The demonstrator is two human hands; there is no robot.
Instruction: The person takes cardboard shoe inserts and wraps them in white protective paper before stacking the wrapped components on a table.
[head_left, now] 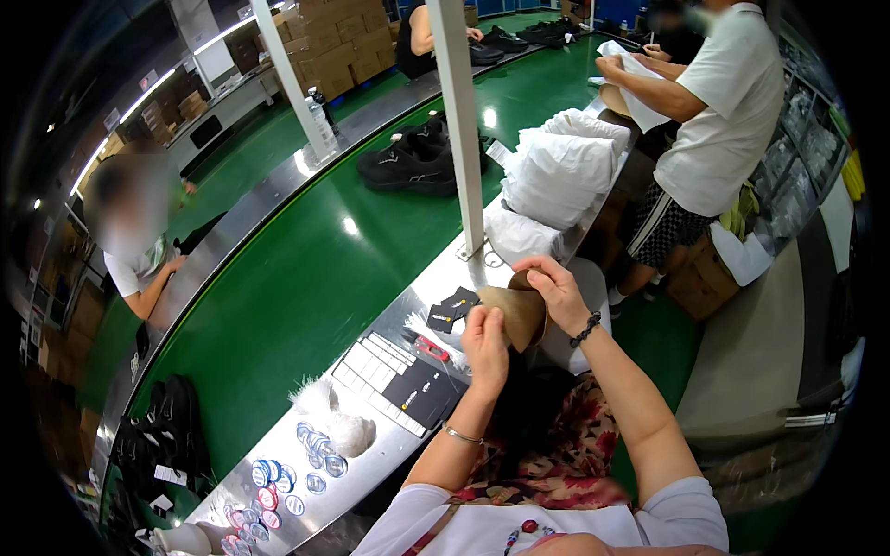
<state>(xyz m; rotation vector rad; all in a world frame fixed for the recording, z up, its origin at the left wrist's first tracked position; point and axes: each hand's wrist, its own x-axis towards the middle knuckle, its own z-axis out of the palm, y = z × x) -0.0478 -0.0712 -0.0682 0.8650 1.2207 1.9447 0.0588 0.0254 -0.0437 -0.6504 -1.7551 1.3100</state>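
Note:
Between my hands is a curved sheet of brown paper or thin card [515, 313], bent into an open roll above the metal bench edge. My left hand [485, 345] pinches its lower left side, and my right hand [554, 289] grips the upper right edge. Just left of it on the bench lie black square tags [441, 318], a bundle of white plastic tag strings [422, 326] and a small red-handled tool [431, 348]. Nearer me are rows of white cards [373, 364] beside a stack of black hang tags [419, 397].
White stuffed bags [561, 171] stand beyond my right hand, next to a white post [458, 120]. Black shoes [408, 167] sit on the green belt [306, 278], more [162, 431] at left. Round stickers [269, 491] lie on the bench. Co-workers stand around; one [718, 102] handles white paper.

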